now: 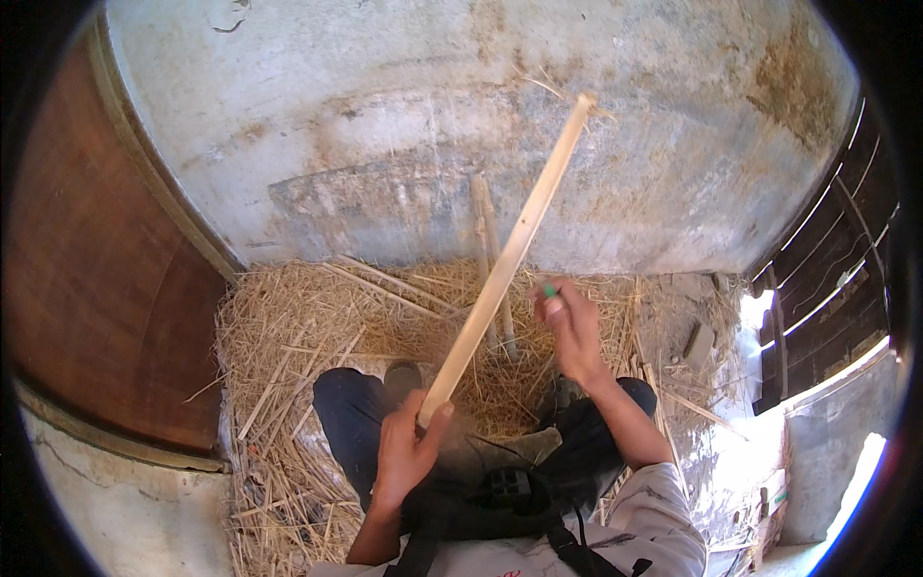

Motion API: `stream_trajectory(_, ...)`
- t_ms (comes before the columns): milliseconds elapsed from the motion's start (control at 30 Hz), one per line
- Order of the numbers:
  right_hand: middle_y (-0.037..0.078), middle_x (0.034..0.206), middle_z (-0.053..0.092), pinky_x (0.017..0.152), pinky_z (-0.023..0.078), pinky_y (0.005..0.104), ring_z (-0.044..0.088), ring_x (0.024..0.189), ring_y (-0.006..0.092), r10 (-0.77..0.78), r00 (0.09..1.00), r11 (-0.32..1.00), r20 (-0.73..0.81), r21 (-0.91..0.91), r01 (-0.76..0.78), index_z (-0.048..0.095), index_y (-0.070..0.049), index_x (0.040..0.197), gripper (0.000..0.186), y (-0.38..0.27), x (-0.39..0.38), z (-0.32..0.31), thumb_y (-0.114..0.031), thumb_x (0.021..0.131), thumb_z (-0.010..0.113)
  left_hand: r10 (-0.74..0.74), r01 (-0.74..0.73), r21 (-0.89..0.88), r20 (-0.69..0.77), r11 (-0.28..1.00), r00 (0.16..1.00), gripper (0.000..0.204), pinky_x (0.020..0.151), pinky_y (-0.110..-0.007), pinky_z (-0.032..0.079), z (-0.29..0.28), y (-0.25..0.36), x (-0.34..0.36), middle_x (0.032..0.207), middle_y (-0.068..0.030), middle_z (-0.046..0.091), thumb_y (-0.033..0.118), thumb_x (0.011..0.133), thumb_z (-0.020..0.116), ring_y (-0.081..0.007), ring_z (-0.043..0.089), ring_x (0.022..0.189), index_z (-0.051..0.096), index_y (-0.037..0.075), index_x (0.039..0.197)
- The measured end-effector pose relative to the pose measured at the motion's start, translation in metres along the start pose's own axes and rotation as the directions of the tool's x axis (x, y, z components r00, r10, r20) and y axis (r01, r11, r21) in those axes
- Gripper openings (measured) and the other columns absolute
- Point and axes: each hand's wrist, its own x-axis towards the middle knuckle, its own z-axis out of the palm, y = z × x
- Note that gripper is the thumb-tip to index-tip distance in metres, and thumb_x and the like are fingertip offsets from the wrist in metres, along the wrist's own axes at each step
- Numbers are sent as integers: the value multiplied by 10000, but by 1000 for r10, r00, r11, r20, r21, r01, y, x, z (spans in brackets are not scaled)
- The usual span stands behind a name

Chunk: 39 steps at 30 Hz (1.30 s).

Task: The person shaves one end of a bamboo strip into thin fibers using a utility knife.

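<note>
My left hand (409,452) is closed around the lower end of a long, pale bamboo strip (519,236). The strip slants up and to the right across the view, and thin frayed fibres stick out at its far end. To the right of the strip, my right hand (574,332) is closed on a small thing with a green end (549,290). The rest of that thing is hidden by my fingers, so its kind is unclear. A gap separates my right hand from the strip. Behind the strip, two wooden stakes (488,226) stand up from the shavings.
Straw-like shavings (279,308) cover the floor, with loose thin strips (274,389) at the left. A stained wall (385,125) rises ahead. A brown door-like panel (106,260) stands left, dark slats (832,260) right. A small block (699,344) lies at the right.
</note>
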Motion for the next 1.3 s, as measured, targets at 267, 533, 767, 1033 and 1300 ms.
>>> stream_trajectory(267,72,903,748,625,591,425,762,734,297,-389,875,840,290,-280,466,755,-84,1138,319,-21,-25,33,-323,953,856,134,-139,-20,-158,990,978,207,604,-361,490,7,26,11,781,-157,686,150,1056,779,-205,598,619,713,-10,1168)
stream_trajectory(533,55,857,730,576,570,391,745,677,266,-419,868,815,267,-311,489,768,-81,1106,343,-22,-30,40,-327,906,900,146,-161,-70,-185,984,972,261,654,-343,530,12,28,13,852,-157,730,157,1065,773,-157,644,695,715,-21,1246)
stream_trajectory(767,48,862,737,578,578,395,750,682,257,-401,885,821,237,-334,462,776,-89,1101,342,-23,-28,40,-344,908,896,97,-115,-76,-206,990,974,236,590,-326,485,14,30,12,784,-125,706,175,1084,750,-107,598,655,721,-22,1211)
stream_trajectory(1033,95,884,782,592,588,379,757,679,287,-398,895,815,203,-370,446,784,-58,1118,359,-23,-18,28,-247,857,942,60,-77,-105,-160,991,985,190,543,-305,440,12,34,5,712,-85,676,161,1089,737,-77,577,611,727,-16,1156)
stream_trajectory(1300,73,887,772,601,597,386,761,694,269,-392,902,809,181,-399,432,789,-97,1106,323,-20,-17,26,-331,915,903,61,-76,-90,-164,993,985,182,540,-306,445,12,29,0,714,-78,680,161,1086,741,-80,594,614,724,-19,1112)
